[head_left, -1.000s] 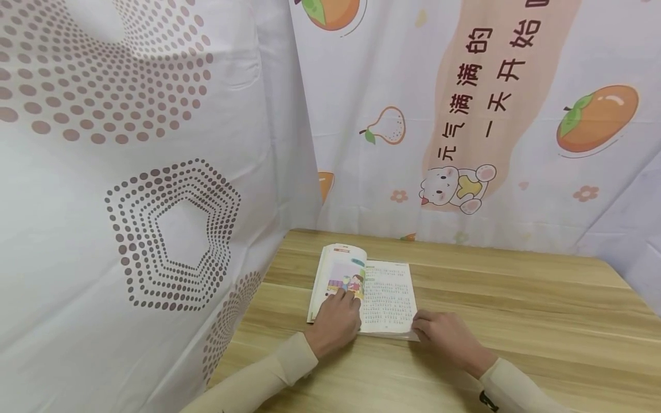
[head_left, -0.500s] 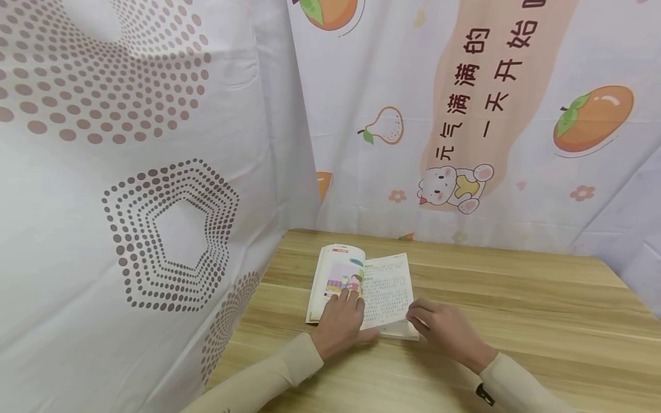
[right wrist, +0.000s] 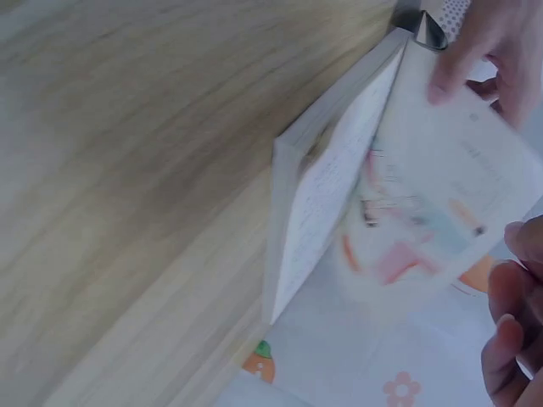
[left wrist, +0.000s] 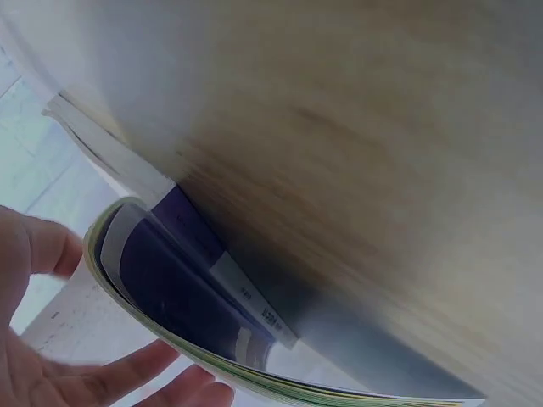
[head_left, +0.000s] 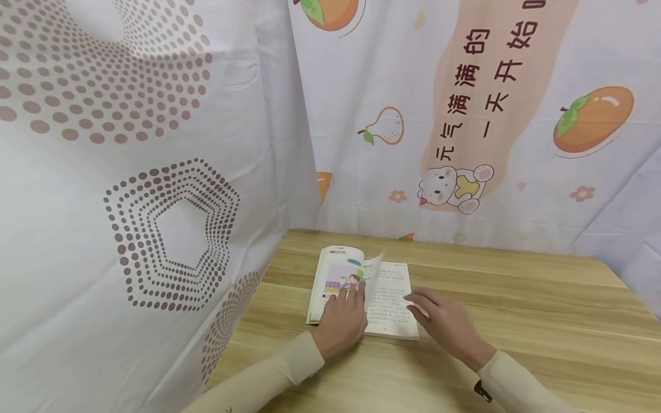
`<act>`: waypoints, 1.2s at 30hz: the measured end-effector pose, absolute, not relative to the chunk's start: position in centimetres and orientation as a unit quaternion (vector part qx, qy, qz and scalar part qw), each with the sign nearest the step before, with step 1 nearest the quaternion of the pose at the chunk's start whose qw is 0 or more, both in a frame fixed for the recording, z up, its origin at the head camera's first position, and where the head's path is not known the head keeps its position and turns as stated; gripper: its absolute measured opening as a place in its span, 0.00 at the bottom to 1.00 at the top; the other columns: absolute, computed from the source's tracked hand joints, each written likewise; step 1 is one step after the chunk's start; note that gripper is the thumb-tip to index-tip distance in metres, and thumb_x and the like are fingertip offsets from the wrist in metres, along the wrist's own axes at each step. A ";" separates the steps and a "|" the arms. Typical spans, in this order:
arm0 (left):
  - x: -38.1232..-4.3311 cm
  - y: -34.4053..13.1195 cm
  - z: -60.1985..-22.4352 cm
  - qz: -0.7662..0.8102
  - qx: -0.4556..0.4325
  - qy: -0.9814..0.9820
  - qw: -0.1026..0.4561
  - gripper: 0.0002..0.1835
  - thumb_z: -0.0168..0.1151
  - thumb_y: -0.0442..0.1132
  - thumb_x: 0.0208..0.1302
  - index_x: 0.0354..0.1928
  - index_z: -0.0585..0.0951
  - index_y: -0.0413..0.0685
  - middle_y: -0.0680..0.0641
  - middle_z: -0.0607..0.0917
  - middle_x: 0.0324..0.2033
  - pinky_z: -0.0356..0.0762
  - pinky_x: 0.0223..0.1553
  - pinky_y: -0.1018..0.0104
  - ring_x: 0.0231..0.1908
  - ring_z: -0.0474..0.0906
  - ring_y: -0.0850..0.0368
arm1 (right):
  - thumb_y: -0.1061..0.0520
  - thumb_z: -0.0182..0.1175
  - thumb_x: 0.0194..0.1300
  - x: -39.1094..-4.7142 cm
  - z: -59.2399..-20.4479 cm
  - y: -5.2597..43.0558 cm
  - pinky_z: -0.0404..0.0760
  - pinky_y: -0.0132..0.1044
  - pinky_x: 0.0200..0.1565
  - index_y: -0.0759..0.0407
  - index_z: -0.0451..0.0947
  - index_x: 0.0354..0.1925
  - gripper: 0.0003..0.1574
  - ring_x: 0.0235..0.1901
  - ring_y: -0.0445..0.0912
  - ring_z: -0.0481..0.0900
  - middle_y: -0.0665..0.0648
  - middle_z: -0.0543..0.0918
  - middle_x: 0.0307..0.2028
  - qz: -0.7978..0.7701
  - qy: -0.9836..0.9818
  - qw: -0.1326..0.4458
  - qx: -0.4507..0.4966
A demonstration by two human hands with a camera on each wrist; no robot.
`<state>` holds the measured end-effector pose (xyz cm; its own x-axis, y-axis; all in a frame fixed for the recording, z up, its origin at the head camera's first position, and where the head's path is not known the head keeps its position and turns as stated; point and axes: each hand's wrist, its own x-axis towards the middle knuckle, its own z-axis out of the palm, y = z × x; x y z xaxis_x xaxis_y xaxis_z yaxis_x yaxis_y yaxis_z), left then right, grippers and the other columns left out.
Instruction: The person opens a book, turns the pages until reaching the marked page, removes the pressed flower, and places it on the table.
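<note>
An open book (head_left: 392, 327) lies on the wooden table in the head view. Its left page carries a coloured picture; the right one is full of small print. One page (head_left: 374, 279) stands up between them, blurred in the right wrist view. My left hand (head_left: 342, 317) rests on the left page with extended fingers. In the right wrist view, the left thumb (right wrist: 445, 80) lies against the raised page. Loosely bent and holding nothing, my right hand (head_left: 448, 326) hovers by the book's right edge. Its fingertips (right wrist: 507, 335) are apart from the raised page.
The wooden table (head_left: 516, 298) extends to the right of the book. A white dotted cloth (head_left: 248, 189) hangs along the left side. Behind the table hangs a printed curtain (head_left: 351, 189) with fruit and characters.
My right hand lifted a page by its corner and let it go. The page swung leftward to stand near my left hand. The left thumb, stretched rightward earlier, has drawn in.
</note>
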<state>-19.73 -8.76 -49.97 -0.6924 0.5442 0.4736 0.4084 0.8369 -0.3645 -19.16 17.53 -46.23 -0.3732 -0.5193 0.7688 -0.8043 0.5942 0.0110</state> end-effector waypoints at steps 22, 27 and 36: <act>-20.6 -10.9 -49.3 0.053 -0.270 -0.874 0.401 0.13 0.47 0.33 0.66 0.44 0.81 0.45 0.34 0.78 0.55 0.77 0.48 0.47 0.57 0.74 0.38 | 0.60 0.81 0.47 -18.6 -49.5 18.9 0.78 0.31 0.23 0.53 0.86 0.32 0.14 0.24 0.37 0.82 0.48 0.86 0.35 0.112 -0.865 0.280 0.400; -20.2 -11.1 -49.4 0.088 -0.279 -0.889 0.354 0.07 0.57 0.34 0.65 0.32 0.83 0.48 0.44 0.82 0.41 0.77 0.48 0.52 0.46 0.77 0.46 | 0.57 0.78 0.53 -18.4 -49.6 18.9 0.83 0.36 0.29 0.54 0.89 0.35 0.10 0.30 0.43 0.86 0.52 0.87 0.39 0.099 -0.894 0.204 0.386; -19.7 -11.4 -50.0 0.111 -0.293 -0.899 0.307 0.04 0.63 0.36 0.61 0.29 0.81 0.47 0.50 0.77 0.25 0.68 0.19 0.71 0.26 0.69 0.58 | 0.56 0.75 0.59 -18.4 -49.7 18.9 0.83 0.35 0.29 0.55 0.89 0.34 0.05 0.29 0.43 0.85 0.52 0.86 0.37 0.081 -0.901 0.174 0.390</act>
<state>-19.68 -11.44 -49.99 -0.6403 0.5950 0.4859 0.4584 0.8035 -0.3799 -18.42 18.87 -49.66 -0.6357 -0.6737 0.3768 -0.7303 0.6830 -0.0110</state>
